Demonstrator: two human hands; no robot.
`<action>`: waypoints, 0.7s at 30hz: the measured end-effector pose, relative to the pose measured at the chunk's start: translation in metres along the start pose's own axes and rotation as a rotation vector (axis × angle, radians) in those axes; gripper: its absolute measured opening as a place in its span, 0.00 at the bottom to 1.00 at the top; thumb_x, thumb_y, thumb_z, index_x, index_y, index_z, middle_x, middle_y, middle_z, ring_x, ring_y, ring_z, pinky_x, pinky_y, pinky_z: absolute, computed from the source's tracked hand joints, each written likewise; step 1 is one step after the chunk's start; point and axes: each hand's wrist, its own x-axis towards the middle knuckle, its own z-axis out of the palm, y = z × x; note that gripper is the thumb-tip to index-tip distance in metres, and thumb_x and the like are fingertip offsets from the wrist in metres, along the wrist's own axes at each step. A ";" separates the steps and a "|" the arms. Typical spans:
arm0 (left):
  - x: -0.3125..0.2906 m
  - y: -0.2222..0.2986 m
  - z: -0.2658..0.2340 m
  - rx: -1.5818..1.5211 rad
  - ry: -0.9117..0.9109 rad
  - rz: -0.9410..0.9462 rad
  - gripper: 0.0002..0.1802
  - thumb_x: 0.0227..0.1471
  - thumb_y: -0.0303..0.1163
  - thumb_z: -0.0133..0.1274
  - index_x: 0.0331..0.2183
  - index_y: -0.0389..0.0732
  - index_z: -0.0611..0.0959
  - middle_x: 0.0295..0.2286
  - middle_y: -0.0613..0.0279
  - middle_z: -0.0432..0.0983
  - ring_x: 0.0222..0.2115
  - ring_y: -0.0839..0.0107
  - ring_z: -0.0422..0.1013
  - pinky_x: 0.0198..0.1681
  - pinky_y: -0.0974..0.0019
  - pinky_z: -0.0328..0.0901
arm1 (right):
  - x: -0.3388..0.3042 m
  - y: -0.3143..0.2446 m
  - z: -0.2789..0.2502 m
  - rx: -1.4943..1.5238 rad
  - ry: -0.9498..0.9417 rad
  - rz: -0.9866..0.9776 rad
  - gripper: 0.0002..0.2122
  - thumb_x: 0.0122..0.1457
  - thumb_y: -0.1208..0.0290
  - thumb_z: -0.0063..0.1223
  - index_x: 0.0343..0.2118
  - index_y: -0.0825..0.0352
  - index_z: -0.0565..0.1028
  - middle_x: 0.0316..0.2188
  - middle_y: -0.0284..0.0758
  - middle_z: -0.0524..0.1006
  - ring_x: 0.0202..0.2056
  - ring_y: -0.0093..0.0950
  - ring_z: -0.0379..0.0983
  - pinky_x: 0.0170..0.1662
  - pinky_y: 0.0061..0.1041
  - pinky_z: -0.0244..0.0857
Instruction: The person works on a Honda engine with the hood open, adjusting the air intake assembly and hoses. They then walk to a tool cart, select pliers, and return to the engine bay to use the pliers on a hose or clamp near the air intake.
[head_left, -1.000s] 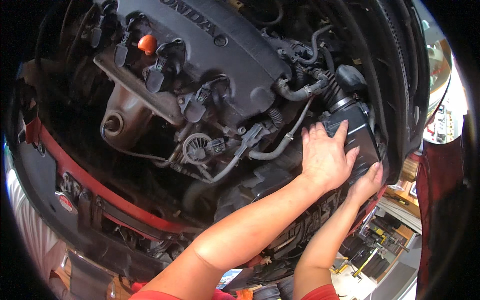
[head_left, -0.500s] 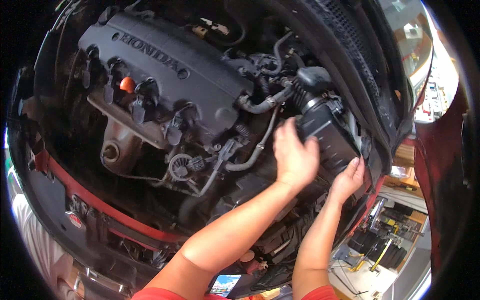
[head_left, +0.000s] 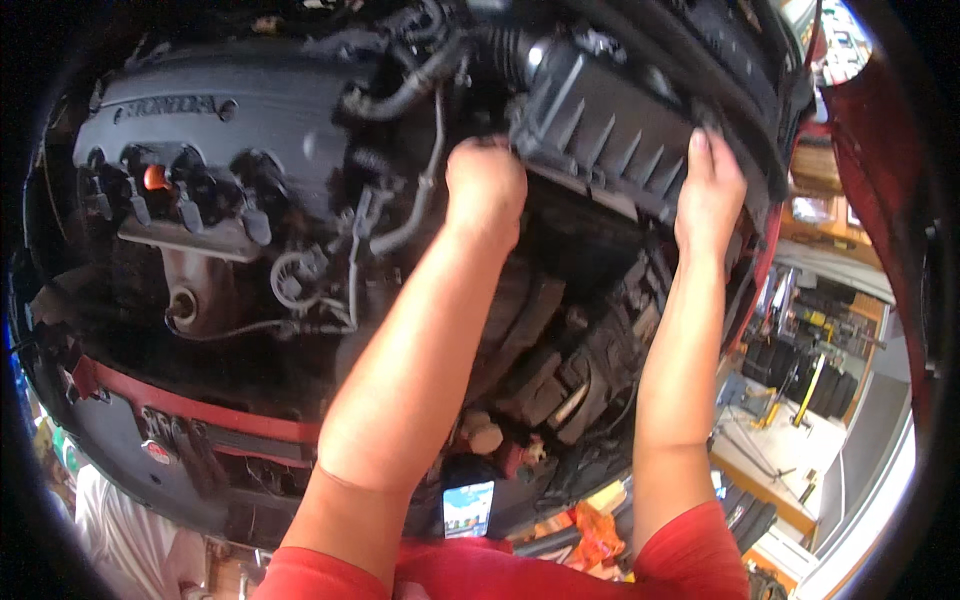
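A black ribbed air filter box [head_left: 610,125] lies at the upper right of the engine bay, joined to a corrugated intake hose [head_left: 500,50]. My left hand [head_left: 487,190] is closed at the box's near left corner; its fingertips are hidden. My right hand [head_left: 712,205] grips the right end, with the thumb up along its side. A pale strip shows beneath the box's near edge. To the left sits the dark grey plastic engine cover [head_left: 270,110], with an orange dipstick handle [head_left: 155,177] in front of it.
A bent coolant hose [head_left: 415,215] runs left of my left hand. Below the box are dark brackets and wiring [head_left: 590,370]. The red front crossmember [head_left: 200,405] spans the lower left. A lit phone [head_left: 467,508] lies near my body. Someone's light clothing [head_left: 125,520] shows lower left.
My left hand, open and blurred before, has closed at the box's left corner. My right hand stays on the right end. The view has shifted, and more of the box's ribbed near side shows.
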 end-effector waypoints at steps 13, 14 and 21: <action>0.023 -0.005 -0.013 0.414 -0.042 0.179 0.13 0.54 0.28 0.47 0.40 0.33 0.79 0.30 0.51 0.75 0.30 0.56 0.70 0.36 0.56 0.66 | -0.016 0.020 0.001 0.373 -0.119 0.174 0.15 0.62 0.66 0.55 0.46 0.71 0.77 0.36 0.31 0.80 0.38 0.18 0.70 0.47 0.18 0.62; 0.021 -0.003 -0.011 0.398 -0.019 0.156 0.13 0.54 0.28 0.46 0.40 0.33 0.79 0.30 0.51 0.75 0.30 0.55 0.70 0.36 0.56 0.66 | -0.020 0.019 0.000 0.331 -0.111 0.101 0.16 0.62 0.65 0.55 0.47 0.71 0.77 0.36 0.34 0.81 0.38 0.20 0.71 0.47 0.20 0.63; -0.004 0.014 -0.018 0.886 -0.040 0.594 0.09 0.45 0.23 0.52 0.31 0.30 0.83 0.32 0.36 0.78 0.39 0.45 0.75 0.44 0.55 0.71 | -0.018 0.017 -0.005 0.125 -0.085 -0.009 0.15 0.63 0.65 0.52 0.46 0.72 0.76 0.37 0.42 0.81 0.39 0.24 0.74 0.49 0.25 0.64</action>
